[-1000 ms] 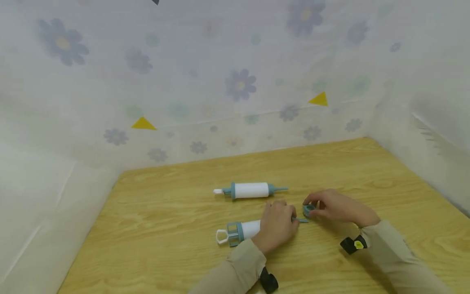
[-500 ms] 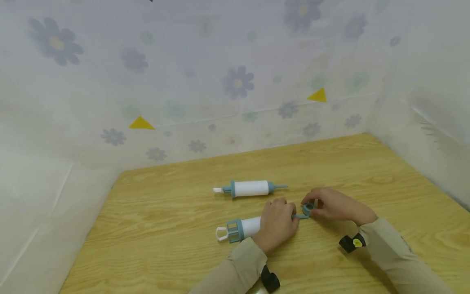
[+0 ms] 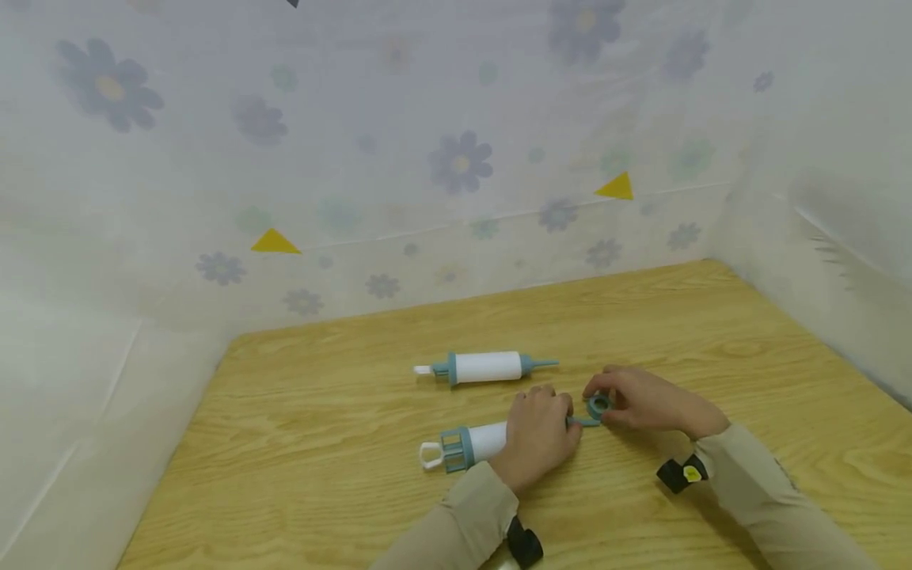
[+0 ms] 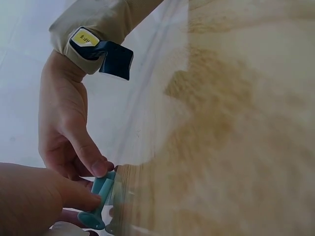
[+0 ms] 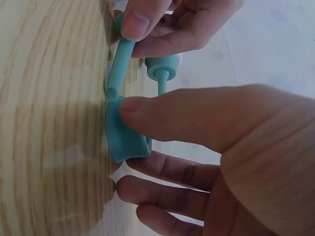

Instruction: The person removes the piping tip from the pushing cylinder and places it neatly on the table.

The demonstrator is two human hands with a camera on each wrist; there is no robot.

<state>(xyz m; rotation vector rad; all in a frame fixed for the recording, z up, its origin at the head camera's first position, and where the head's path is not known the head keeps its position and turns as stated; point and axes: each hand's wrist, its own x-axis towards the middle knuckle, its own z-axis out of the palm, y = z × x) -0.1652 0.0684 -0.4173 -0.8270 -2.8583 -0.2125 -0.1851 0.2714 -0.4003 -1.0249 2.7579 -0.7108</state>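
Observation:
Across the near end of a white-barrelled, syringe-like tool (image 3: 488,440) lies my left hand (image 3: 539,437), covering part of the barrel. Its thumb and finger pinch the slim teal nozzle (image 5: 119,69), whose hollow tip points towards my right hand. Just right of that tip, my right hand (image 3: 651,401) holds a short teal ring (image 5: 125,135) between thumb and fingers at the tabletop. Ring and nozzle tip sit very close together; whether they touch cannot be told. How the nozzle meets the barrel is hidden under my left hand.
A second white and teal syringe-like tool (image 3: 488,366) lies farther back, its nozzle pointing right. Both stand on a wood-grain table (image 3: 306,404). Flower-patterned sheeting (image 3: 399,174) with two yellow triangles hangs behind, and pale sheeting encloses the sides.
The teal ring has turned in my right fingers so that its hole faces up more, and has shifted slightly left. My left hand keeps its place on the near tool.

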